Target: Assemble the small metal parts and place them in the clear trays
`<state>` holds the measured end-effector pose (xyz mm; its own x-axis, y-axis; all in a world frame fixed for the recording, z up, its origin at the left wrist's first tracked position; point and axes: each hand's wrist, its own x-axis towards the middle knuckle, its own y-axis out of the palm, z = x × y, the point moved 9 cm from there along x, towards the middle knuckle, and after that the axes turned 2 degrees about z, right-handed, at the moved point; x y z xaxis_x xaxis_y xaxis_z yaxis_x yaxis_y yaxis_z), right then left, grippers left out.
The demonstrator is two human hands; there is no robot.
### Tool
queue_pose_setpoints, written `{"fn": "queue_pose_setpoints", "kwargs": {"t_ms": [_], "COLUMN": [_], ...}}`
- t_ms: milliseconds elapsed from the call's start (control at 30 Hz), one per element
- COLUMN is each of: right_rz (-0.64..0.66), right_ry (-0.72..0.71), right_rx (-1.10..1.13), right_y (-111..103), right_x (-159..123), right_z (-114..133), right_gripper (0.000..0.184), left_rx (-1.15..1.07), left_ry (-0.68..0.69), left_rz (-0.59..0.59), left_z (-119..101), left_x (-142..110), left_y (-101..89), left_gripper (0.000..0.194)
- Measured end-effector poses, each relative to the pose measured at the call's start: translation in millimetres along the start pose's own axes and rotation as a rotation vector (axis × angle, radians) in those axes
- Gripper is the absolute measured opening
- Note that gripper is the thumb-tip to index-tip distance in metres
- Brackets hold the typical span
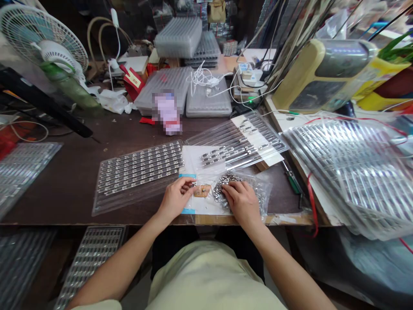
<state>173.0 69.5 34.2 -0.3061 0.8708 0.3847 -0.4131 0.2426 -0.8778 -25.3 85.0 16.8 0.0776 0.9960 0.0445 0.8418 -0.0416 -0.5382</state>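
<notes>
Bag (265,189): thin clear plastic, crinkled, full of shiny metal bits (219,193), loose heap at its mouth. Right hand (243,198) is over it, fingers curled, tips down among the bits; can't tell from here if 1 is grasped. Left hand (177,196): thumb and forefinger nearly meeting at the near edge of the tan block (202,191); can't tell what, if anything, is pinched. Block is small, roughly rectangular, metal pieces on top, lying on a smooth white sheet (206,209) between the 2 hands. Left tray (129,199): clear, ridged, dense slanted rows of dark-and-silver parts, bare grooves along the near side. Far tray (216,134): same ridged plastic, sparse parts, many grooves bare. Right side, glossy tray stack (355,172). Desk (77,189) dark brown.
</notes>
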Motion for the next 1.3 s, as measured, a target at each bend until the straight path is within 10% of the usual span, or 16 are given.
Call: {"fn": "queue_pose_setpoints", "kwargs": {"t_ms": [667,1100,1300], "right_rz": [0.043,0.090,0.085], "right_ry": [0.143,0.027,0.030], "right_rx": [0.426,0.145,-0.016], "right_y": [-7,30,9], "right_x": [11,24,14], "right_z": [-5,46,26], "right_gripper": [0.010,0.015,0.026], "left_rx": [0.166,-0.019,-0.040], "left_ry": [0.185,0.145,0.112], "left_rz": [-0.014,-0.192,-0.183], "left_z": [-21,-16,-12], "left_x": [-6,-5,-4], "left_y": [20.5,-7.8,-6.1], "left_gripper": [0.010,0.013,0.013]}}
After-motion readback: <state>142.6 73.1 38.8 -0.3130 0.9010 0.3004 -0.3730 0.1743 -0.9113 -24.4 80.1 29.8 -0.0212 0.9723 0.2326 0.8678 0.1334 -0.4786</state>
